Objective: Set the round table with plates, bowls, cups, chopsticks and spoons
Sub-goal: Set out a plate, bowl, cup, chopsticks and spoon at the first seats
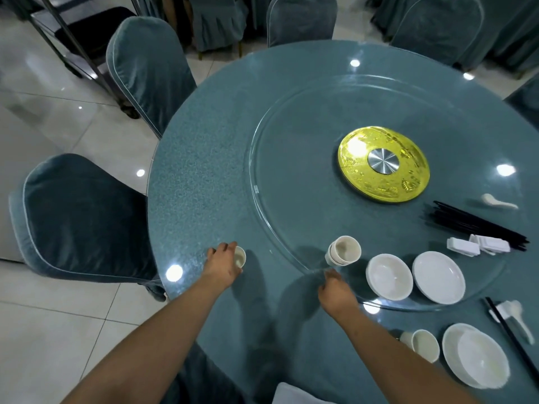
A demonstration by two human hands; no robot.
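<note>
One cup (239, 256) gripped in our left hand (223, 265) near the table (204, 170) edge could tip off; right hand (335, 290) rests loosely curled, empty

No legible text or labels.
</note>
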